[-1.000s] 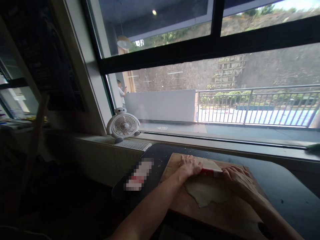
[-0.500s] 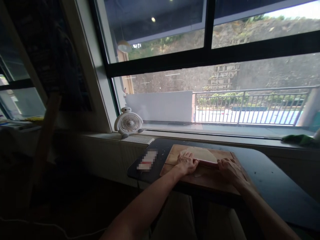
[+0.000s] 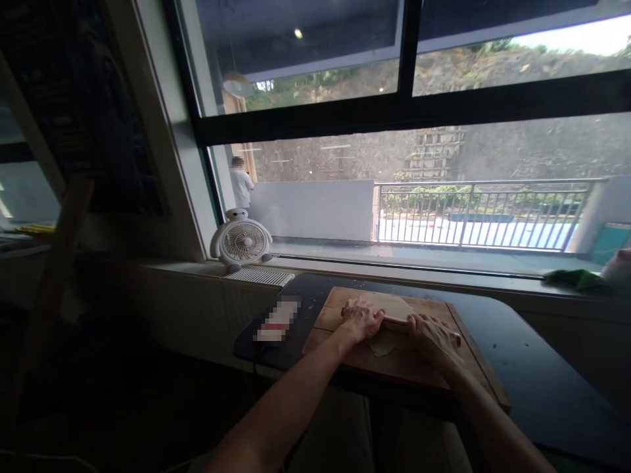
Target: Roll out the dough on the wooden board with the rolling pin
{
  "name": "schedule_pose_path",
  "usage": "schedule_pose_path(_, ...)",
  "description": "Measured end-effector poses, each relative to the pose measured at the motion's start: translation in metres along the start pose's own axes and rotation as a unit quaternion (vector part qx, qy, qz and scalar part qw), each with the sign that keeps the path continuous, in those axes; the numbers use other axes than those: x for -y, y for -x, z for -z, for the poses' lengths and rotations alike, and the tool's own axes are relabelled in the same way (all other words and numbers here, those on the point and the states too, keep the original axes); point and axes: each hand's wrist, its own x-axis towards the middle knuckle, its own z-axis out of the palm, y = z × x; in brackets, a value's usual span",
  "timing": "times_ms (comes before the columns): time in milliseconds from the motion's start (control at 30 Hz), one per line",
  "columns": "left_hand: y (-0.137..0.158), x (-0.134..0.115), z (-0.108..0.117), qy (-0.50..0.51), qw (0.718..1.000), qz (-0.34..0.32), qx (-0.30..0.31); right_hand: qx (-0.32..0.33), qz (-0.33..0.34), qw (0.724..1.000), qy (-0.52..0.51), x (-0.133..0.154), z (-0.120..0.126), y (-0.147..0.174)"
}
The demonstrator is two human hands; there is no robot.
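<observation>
A thin pale sheet of dough point(image 3: 393, 304) lies on a wooden board point(image 3: 339, 303) at the near side of the dark table. Across the dough runs a slim reddish rolling pin point(image 3: 396, 320), its right end showing past my fingers. My left hand point(image 3: 362, 318) is closed over the pin's left part. My right hand point(image 3: 432, 336) curls over the pin's right part. Some dough shows beyond the pin and a flap of it on the near side; the rest is hidden under my hands.
On the dark table point(image 3: 507, 335), left of the board, lies a blurred flat item point(image 3: 279, 322). A white fan point(image 3: 244, 242) stands on the sill by the window. Green cloth point(image 3: 574, 279) lies on the sill at right. Outside, a person point(image 3: 241, 187) stands beyond the glass.
My hands have come closer together on the rolling pin. Dough now shows on the near side of the pin too. The view has shifted slightly, and a person outside has come into sight.
</observation>
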Motion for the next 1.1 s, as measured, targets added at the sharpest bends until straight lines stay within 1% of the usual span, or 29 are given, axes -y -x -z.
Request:
schedule_pose_path(100, 0.023, 0.003, 0.008, 0.006, 0.998, -0.056, -0.006, -0.058, 0.002, 0.998, 0.011, 0.006, -0.004, 0.02)
schedule_pose_path(167, 0.029, 0.004, 0.011, 0.006, 0.997, -0.078, -0.007, -0.075, 0.001, 0.997, 0.012, 0.009, -0.005, 0.024)
schedule_pose_path(200, 0.028, 0.004, 0.011, 0.005, 0.997, -0.076, -0.007, -0.065, 0.001, 0.998, 0.01, 0.01, -0.005, 0.023)
schedule_pose_path(267, 0.022, 0.003, 0.009, -0.001, 0.999, -0.053, -0.008, -0.026, -0.006, 1.0, 0.007, 0.011, -0.004, 0.016)
schedule_pose_path(400, -0.004, 0.001, 0.0, -0.012, 1.0, -0.014, -0.004, 0.041, -0.023, 0.999, 0.002, 0.007, -0.002, -0.014)
schedule_pose_path(500, -0.021, 0.001, -0.005, -0.018, 1.0, 0.003, 0.007, 0.058, -0.029, 0.998, -0.012, 0.004, -0.004, -0.033)
schedule_pose_path(567, -0.025, 0.0, -0.005, -0.02, 1.0, 0.008, 0.009, 0.043, -0.014, 0.999, -0.009, 0.002, -0.005, -0.036)
schedule_pose_path(633, -0.019, 0.0, -0.004, -0.018, 1.0, 0.005, 0.002, 0.018, 0.012, 1.0, 0.007, 0.002, -0.006, -0.031)
schedule_pose_path(700, -0.005, 0.0, -0.002, -0.012, 1.0, -0.008, -0.01, 0.001, 0.031, 0.999, 0.016, 0.001, -0.007, -0.02)
schedule_pose_path(833, 0.03, 0.002, 0.005, 0.007, 0.997, -0.065, -0.048, -0.04, 0.05, 0.998, -0.006, -0.002, -0.011, 0.009)
schedule_pose_path(900, 0.041, 0.003, 0.009, 0.011, 0.994, -0.096, -0.059, -0.064, 0.057, 0.996, -0.019, -0.004, -0.013, 0.019)
schedule_pose_path(967, 0.044, 0.003, 0.012, 0.011, 0.992, -0.113, -0.055, -0.065, 0.058, 0.996, -0.025, -0.006, -0.014, 0.022)
schedule_pose_path(1000, 0.043, 0.002, 0.013, 0.009, 0.993, -0.11, -0.051, -0.058, 0.055, 0.996, -0.027, -0.006, -0.013, 0.021)
schedule_pose_path(1100, 0.028, -0.001, 0.011, -0.002, 0.997, -0.06, -0.043, -0.015, 0.043, 0.998, -0.033, -0.004, -0.007, 0.009)
